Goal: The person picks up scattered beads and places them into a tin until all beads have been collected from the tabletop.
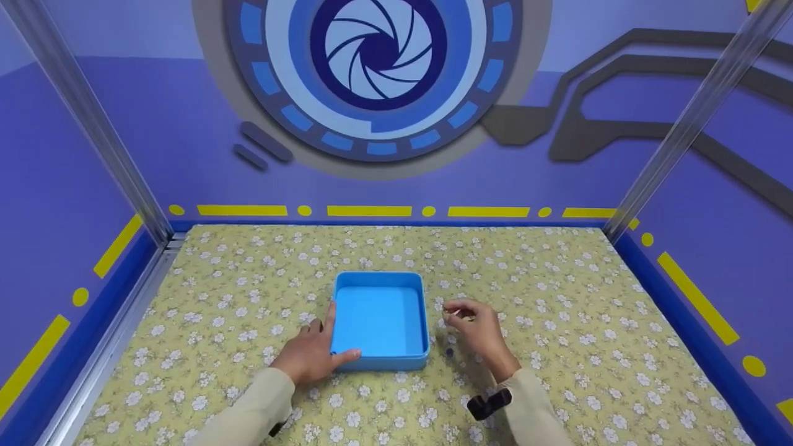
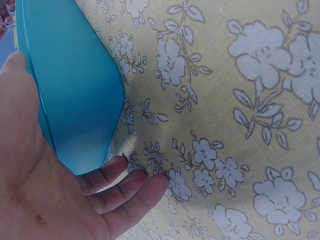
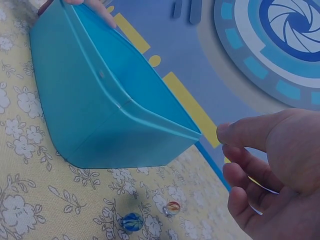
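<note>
A light blue square box (image 1: 379, 322), open at the top, stands on the flowered cloth. My left hand (image 1: 310, 356) rests against its near left corner, thumb over the front rim and index finger along the left side. The other fingers (image 2: 135, 197) stay off the box, loosely bent. To the right of the box my right hand (image 1: 480, 331) is raised, thumb and index fingertips brought together; I cannot tell whether something small sits between them. Below it on the cloth lie a blue marble (image 3: 132, 222) and a clear marble with an orange-red swirl (image 3: 172, 208).
The flowered cloth (image 1: 557, 297) covers the table. Purple panels (image 1: 155, 124) with yellow marks wall it in at the back and both sides. Metal posts (image 1: 93, 118) rise at the two back corners.
</note>
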Demonstrator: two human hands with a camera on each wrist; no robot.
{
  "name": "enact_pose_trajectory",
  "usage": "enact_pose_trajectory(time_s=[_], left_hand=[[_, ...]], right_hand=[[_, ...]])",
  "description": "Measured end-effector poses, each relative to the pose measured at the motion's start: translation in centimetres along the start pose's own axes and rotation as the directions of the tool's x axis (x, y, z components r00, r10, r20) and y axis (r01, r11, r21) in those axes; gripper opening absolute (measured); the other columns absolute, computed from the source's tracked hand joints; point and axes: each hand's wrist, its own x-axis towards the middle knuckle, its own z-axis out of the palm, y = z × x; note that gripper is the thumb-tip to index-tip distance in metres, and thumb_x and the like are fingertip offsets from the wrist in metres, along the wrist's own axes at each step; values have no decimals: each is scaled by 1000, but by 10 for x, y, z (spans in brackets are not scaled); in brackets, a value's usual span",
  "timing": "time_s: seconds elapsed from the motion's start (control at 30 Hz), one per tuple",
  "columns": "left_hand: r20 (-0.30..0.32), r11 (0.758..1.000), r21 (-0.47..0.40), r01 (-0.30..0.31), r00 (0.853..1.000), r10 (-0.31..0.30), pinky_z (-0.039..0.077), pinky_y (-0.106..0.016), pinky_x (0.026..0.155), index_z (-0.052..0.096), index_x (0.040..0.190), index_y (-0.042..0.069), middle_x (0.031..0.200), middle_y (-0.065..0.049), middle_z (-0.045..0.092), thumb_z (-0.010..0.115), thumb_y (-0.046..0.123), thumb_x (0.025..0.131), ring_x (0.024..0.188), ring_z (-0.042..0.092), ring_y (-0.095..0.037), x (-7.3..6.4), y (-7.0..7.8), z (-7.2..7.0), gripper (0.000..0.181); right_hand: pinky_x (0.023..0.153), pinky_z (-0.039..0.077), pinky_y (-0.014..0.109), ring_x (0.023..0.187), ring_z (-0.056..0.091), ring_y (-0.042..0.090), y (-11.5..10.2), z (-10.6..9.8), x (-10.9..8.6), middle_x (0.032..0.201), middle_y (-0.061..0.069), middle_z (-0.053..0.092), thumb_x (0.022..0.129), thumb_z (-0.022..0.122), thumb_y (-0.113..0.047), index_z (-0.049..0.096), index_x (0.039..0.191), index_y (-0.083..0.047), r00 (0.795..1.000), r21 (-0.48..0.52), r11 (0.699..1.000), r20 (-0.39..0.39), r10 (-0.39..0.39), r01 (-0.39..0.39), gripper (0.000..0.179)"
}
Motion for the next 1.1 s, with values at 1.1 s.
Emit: enact_pose_trajectory(time_s=[1.1], left_hand=[[0,1000,2,2,1000,-2,46,-61,93,-1,157,15,149,-28,35,53,74,82,131,42,-49,0,0,0,110]], right_hand=[[65,52,22,80,61,12,-9,5,2,95,6,72,85,72,-6,76,98,-8,1000,41,999,2,-21,21,14]])
